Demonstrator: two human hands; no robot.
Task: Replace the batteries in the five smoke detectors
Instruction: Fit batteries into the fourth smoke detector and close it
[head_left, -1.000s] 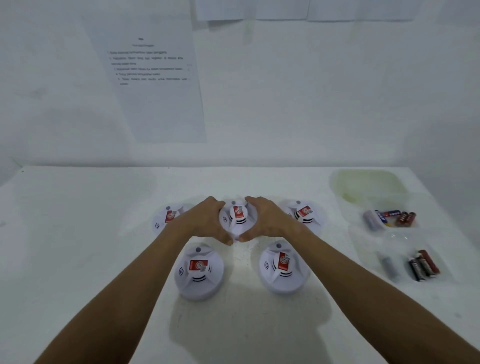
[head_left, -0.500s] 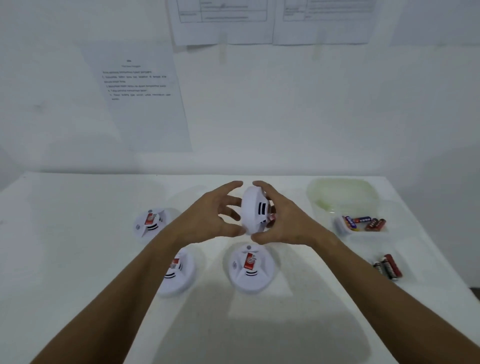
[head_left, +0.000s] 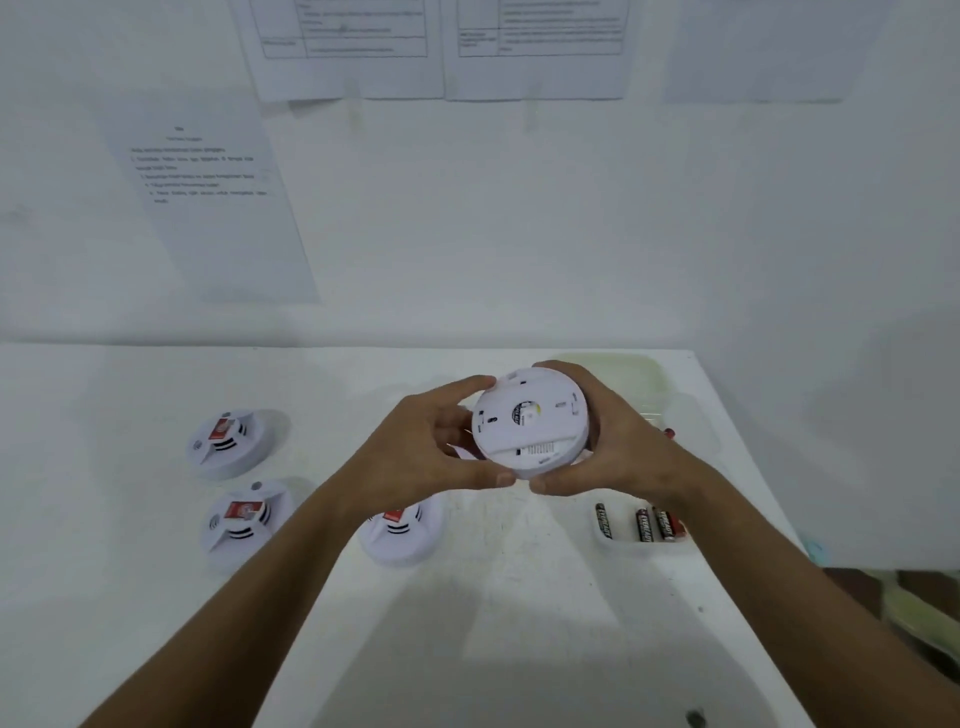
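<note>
Grip: my left hand (head_left: 415, 457) and right hand (head_left: 618, 447) clasp one round white plastic smoke detector (head_left: 530, 421) between them, fingers curled on its rim, flat back turned toward me, raised above the white table (head_left: 104, 597).

Resting on the table, face up: three matching white detectors with red labels, far left (head_left: 228, 441), near left (head_left: 244, 522), and centre (head_left: 402, 530) partly under my left wrist.

Right side: three black-and-red batteries (head_left: 641, 522) in a shallow clear tray (head_left: 608, 545); a pale translucent container (head_left: 649, 374) behind my right hand.
</note>
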